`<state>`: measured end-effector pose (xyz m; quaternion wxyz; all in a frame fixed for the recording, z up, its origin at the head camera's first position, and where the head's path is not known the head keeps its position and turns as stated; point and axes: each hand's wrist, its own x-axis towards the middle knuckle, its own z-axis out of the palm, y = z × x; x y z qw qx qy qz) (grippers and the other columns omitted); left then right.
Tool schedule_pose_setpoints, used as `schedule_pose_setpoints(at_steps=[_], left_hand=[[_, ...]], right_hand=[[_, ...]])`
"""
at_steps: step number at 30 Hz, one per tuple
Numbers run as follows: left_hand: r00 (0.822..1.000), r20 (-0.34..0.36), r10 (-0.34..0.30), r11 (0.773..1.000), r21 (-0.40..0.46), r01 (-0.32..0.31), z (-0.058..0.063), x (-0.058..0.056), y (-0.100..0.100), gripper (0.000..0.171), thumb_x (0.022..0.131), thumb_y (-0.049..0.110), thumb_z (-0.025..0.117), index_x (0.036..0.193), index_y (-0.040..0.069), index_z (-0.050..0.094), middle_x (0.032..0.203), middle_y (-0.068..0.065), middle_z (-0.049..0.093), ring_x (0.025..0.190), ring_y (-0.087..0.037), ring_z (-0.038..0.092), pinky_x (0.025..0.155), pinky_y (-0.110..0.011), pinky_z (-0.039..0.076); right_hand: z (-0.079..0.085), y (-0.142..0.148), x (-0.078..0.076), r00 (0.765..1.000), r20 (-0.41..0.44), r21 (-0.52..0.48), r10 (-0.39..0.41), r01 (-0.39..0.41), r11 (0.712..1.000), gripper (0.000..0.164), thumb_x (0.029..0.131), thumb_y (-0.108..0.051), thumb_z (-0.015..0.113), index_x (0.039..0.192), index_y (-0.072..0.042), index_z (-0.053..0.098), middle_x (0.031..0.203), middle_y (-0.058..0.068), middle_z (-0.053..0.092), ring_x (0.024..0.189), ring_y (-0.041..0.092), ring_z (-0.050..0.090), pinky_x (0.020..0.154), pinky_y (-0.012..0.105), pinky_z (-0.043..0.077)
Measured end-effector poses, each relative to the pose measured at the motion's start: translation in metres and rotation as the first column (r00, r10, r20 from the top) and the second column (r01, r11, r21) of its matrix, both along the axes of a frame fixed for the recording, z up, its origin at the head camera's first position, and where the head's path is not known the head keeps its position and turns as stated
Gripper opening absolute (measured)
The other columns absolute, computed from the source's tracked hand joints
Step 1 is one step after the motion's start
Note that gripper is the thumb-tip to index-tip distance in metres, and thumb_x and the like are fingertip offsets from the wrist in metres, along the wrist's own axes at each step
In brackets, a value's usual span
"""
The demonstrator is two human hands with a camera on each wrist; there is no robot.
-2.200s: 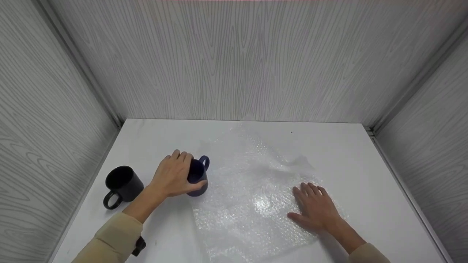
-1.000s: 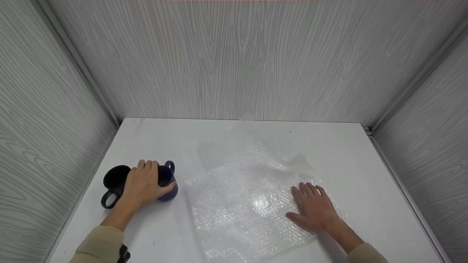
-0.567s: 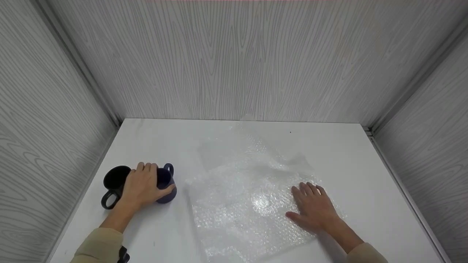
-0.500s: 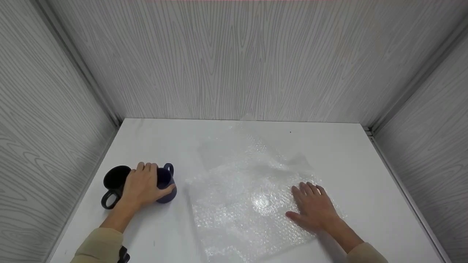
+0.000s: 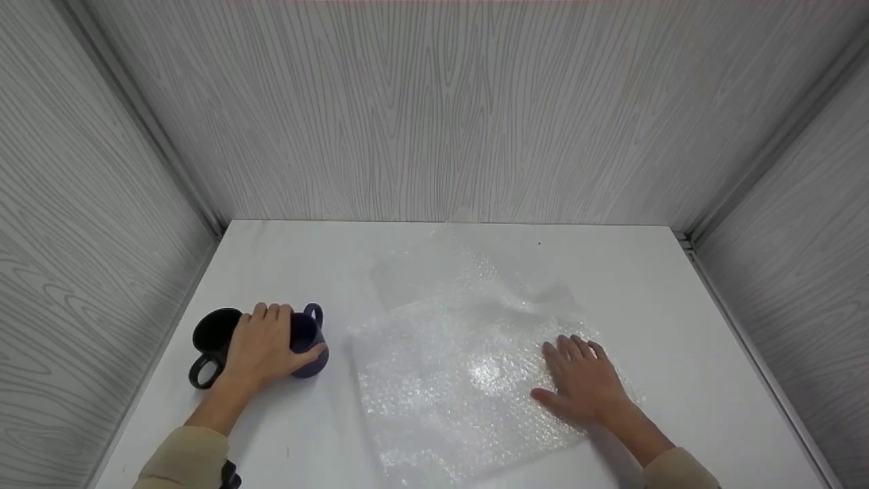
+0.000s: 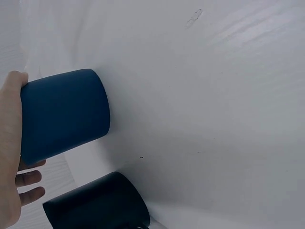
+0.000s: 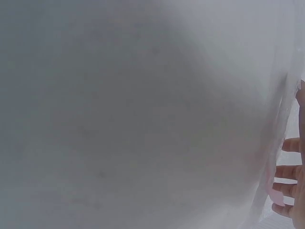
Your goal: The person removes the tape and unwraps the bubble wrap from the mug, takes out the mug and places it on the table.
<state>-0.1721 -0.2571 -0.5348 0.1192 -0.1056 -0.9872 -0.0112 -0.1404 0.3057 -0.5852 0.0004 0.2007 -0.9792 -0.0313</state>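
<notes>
My left hand (image 5: 261, 346) grips a dark blue mug (image 5: 311, 353) from above, thumb on the near side and fingers over the far side of its rim. The blue mug (image 6: 66, 114) stands on the table, its handle pointing away from me. Just left of it is a black mug (image 5: 216, 333), handle toward the near left, partly covered by my left hand. A sheet of clear bubble wrap (image 5: 434, 380) lies spread over the middle of the table. My right hand (image 5: 584, 384) rests flat on its right side, fingers spread.
The white table (image 5: 686, 353) is bounded by grey wood-grain panels at the back (image 5: 441, 115), left (image 5: 88, 258) and right (image 5: 801, 238). The far corner of the bubble wrap reaches the back panel.
My left hand has carried the blue mug leftward from the bubble wrap's left edge to beside the black mug, where it has stayed. My right hand has kept its place.
</notes>
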Motion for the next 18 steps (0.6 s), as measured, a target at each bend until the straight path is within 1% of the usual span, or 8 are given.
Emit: schedule_pose_setpoints(at_steps=[6, 9, 14, 18], left_hand=[[1.000, -0.006, 0.017, 1.000, -0.022, -0.017, 0.001, 0.003, 0.003, 0.094, 0.084, 0.073, 0.070, 0.124, -0.011, 0.060, 0.117, -0.031, 0.069, 0.109, -0.047, 0.063, 0.090, -0.060, 0.053], [1.000, -0.024, 0.017, 0.999, -0.034, -0.018, 0.003, 0.006, 0.006, 0.098, 0.084, 0.075, 0.068, 0.130, -0.011, 0.060, 0.121, -0.031, 0.068, 0.114, -0.049, 0.063, 0.096, -0.062, 0.051], [0.999, -0.049, -0.007, 1.000, -0.025, 0.006, 0.010, 0.009, 0.017, 0.102, 0.085, 0.076, 0.066, 0.143, -0.008, 0.055, 0.131, -0.031, 0.066, 0.123, -0.049, 0.061, 0.105, -0.064, 0.047], [0.999, -0.034, -0.030, 1.000, -0.006, 0.030, 0.018, 0.013, 0.030, 0.103, 0.087, 0.075, 0.065, 0.149, -0.005, 0.050, 0.141, -0.029, 0.062, 0.132, -0.047, 0.058, 0.111, -0.063, 0.046]], right_hand=[[0.001, -0.001, -0.004, 1.000, -0.008, 0.016, 0.004, -0.004, 1.000, 0.096, 0.096, -0.082, 0.041, 0.160, -0.010, 0.043, 0.161, 0.023, 0.048, 0.149, 0.047, 0.046, 0.120, 0.064, 0.038], [0.001, 0.000, -0.005, 1.000, -0.026, 0.009, 0.010, -0.010, 1.000, 0.098, 0.095, -0.082, 0.044, 0.159, -0.008, 0.044, 0.159, 0.023, 0.050, 0.147, 0.046, 0.048, 0.119, 0.064, 0.040], [0.003, 0.002, -0.008, 0.996, -0.090, -0.006, 0.010, -0.011, 1.000, 0.096, 0.093, -0.080, 0.053, 0.157, -0.008, 0.046, 0.154, 0.020, 0.055, 0.142, 0.043, 0.053, 0.114, 0.061, 0.045], [0.011, 0.002, -0.008, 0.994, -0.111, -0.045, -0.014, 0.009, 0.999, 0.095, 0.091, -0.078, 0.058, 0.156, -0.010, 0.047, 0.154, 0.020, 0.054, 0.142, 0.043, 0.053, 0.113, 0.061, 0.046]])
